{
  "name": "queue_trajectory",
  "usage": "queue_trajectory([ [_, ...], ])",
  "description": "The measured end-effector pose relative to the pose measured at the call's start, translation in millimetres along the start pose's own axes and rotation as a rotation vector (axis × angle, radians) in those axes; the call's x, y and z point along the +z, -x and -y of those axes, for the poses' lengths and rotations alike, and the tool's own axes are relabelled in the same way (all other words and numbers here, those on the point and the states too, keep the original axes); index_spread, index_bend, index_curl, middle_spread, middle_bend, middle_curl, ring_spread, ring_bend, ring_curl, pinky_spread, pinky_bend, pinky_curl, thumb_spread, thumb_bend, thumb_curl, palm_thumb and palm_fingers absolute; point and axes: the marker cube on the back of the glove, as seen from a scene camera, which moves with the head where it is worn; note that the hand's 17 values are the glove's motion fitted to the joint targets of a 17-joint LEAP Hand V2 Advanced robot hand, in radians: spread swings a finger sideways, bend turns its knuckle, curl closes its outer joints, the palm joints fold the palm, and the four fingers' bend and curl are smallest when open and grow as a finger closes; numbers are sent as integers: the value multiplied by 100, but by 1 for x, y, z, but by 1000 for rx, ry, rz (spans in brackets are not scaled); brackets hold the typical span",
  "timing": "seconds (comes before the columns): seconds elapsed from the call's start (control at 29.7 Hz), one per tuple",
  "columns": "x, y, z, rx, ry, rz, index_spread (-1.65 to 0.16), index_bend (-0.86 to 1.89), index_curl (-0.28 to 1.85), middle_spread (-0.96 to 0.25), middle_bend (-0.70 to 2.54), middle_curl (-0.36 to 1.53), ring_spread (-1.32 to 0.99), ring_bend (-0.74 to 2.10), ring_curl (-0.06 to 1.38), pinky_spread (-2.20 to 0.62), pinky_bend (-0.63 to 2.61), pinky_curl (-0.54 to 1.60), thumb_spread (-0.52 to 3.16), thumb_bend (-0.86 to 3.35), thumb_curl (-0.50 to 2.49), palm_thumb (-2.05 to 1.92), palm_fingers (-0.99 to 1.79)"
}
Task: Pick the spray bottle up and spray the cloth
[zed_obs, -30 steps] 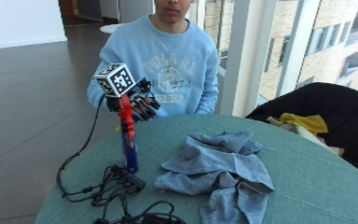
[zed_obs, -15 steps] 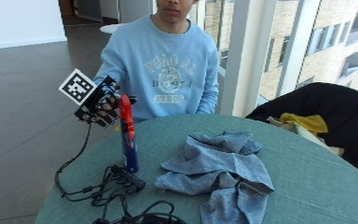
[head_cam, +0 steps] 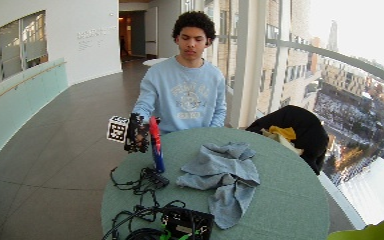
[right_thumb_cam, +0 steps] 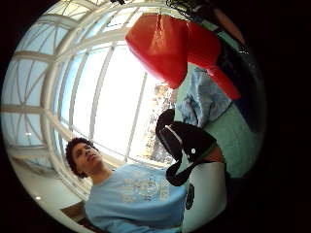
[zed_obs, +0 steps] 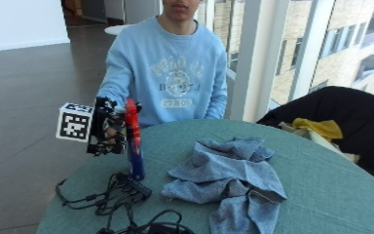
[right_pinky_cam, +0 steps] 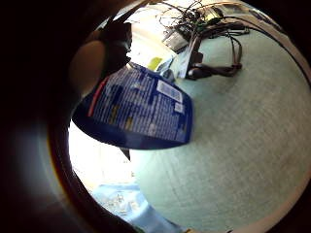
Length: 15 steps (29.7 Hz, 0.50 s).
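Observation:
A blue spray bottle (zed_obs: 135, 158) with a red trigger head (zed_obs: 131, 114) stands upright on the green table (zed_obs: 343, 195), near its left edge. My gloved right hand (zed_obs: 111, 130) hovers just left of the bottle's neck. Its palm faces the bottle and its fingers are loosely curled beside it, not wrapped around it. The red head (right_thumb_cam: 165, 46) and the blue labelled body (right_pinky_cam: 138, 109) sit close to the palm in both palm views. A crumpled grey-blue cloth (zed_obs: 229, 178) lies on the table to the right of the bottle.
Black cables (zed_obs: 112, 200) and a small black box (head_cam: 187, 222) lie on the table in front of the bottle. A chair with a black jacket and something yellow (zed_obs: 320, 127) stands at the table's far right. The person sits behind the table.
One second ago my hand was at the bottle's red head. It then swung away to the left, and it is now back beside the neck. The bottle and cloth have not moved.

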Motion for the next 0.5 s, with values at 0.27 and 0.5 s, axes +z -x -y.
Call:
queue_trajectory([
  [0.27,18,-9,19,2,13,74,-38,13,25,-3,19,35,-1,31,32,19,36,36,95,-4,28,64,54],
  [0.5,26,-17,17,24,-39,89,-36,15,26,-6,29,39,-3,35,33,21,25,32,93,-1,30,68,73],
])
